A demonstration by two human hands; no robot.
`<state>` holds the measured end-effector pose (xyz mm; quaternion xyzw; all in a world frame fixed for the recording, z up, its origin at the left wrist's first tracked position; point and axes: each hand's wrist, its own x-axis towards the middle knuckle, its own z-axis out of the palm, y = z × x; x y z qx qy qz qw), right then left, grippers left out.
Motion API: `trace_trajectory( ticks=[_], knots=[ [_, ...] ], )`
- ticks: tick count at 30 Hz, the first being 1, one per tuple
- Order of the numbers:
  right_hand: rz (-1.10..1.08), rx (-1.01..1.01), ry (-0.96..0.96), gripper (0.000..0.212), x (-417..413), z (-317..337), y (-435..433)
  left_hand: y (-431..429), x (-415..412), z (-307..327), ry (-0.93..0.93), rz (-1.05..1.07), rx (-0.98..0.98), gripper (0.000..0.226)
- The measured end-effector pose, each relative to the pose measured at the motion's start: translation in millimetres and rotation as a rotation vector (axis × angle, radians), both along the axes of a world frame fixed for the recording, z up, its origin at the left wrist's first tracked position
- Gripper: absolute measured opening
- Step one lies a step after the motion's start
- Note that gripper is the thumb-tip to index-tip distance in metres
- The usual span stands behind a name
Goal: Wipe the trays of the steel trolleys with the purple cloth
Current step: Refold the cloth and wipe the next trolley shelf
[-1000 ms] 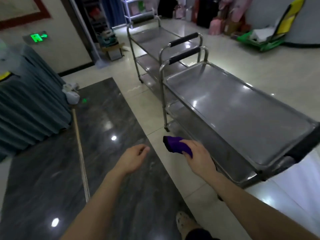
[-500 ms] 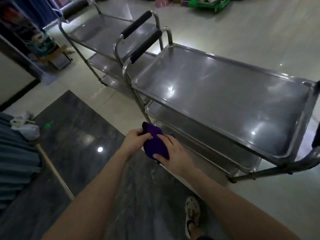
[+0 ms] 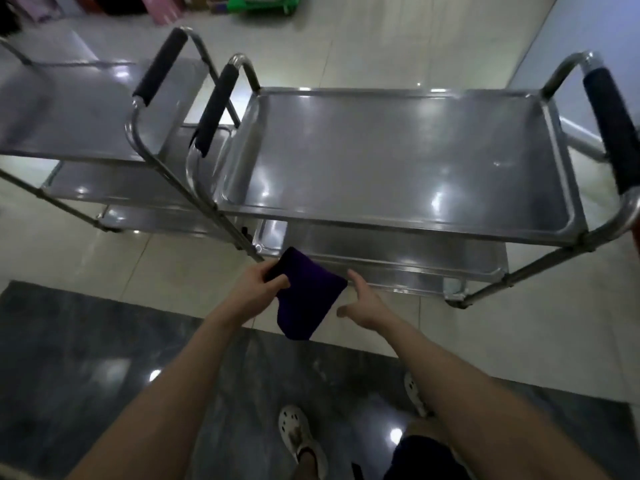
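Observation:
My left hand point(image 3: 258, 287) grips the top corner of the purple cloth point(image 3: 308, 299), which hangs unfolded in front of the nearer steel trolley. My right hand point(image 3: 365, 301) is beside the cloth's right edge, fingers spread, holding nothing. The nearer trolley's top tray point(image 3: 408, 157) lies bare and shiny just beyond my hands, with a lower tray point(image 3: 391, 245) under it. A second steel trolley point(image 3: 72, 109) stands end to end with it on the left.
Black padded handles point(image 3: 216, 105) rise at the trolley ends, one point(image 3: 611, 129) at the far right. My feet in white clogs point(image 3: 299, 436) stand on a dark marble floor strip. Pale tiles surround the trolleys. Green and pink items point(image 3: 263, 3) sit at the back.
The view has swung to face the nearer trolley side-on. The cloth passed from my right hand to my left and has fallen open; my right hand let go and spread its fingers.

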<state>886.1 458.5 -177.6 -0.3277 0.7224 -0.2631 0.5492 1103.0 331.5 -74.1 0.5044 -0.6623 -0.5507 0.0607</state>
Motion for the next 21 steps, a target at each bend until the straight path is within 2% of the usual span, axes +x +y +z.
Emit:
trace_trajectory(
  ticks=[1, 5, 8, 11, 14, 16, 18, 21],
  knots=[
    [-0.079, 0.023, -0.069, 0.089, 13.4, -4.9, -7.2, -7.9, 10.4, -3.2, 0.037, 0.001, 0.034, 0.029],
    [-0.38, -0.007, -0.216, 0.031, 42.1, -36.9, -29.8, -42.7, 47.1, -37.2, 0.134, 0.115, 0.167, 0.032],
    [-0.503, -0.049, -0.205, 0.016, 53.7, -49.5, -35.3, -62.5, 66.5, -76.9, 0.025, 0.142, 0.145, 0.027],
    [-0.524, -0.086, -0.095, 0.02, 56.7, -68.7, -41.5, -80.3, 68.9, -123.8, -0.065, 0.082, 0.091, 0.028],
    [-0.427, -0.103, -0.014, 0.049, 51.2, -93.6, -52.0, -97.4, 57.7, -171.4, -0.102, 0.098, 0.055, 0.024],
    [-0.364, -0.085, 0.044, 0.065, 45.6, -113.1, -56.7, -104.2, 45.9, -202.1, -0.122, 0.136, 0.012, 0.036],
    [-0.349, -0.137, 0.155, 0.057, 40.5, -139.2, -62.3, -109.2, 35.2, -233.5, -0.092, 0.126, -0.068, 0.042],
    [-0.31, -0.206, 0.266, 0.038, 30.7, -173.2, -72.7, -112.5, 20.0, -276.1, -0.031, 0.097, -0.165, 0.022]
  ],
)
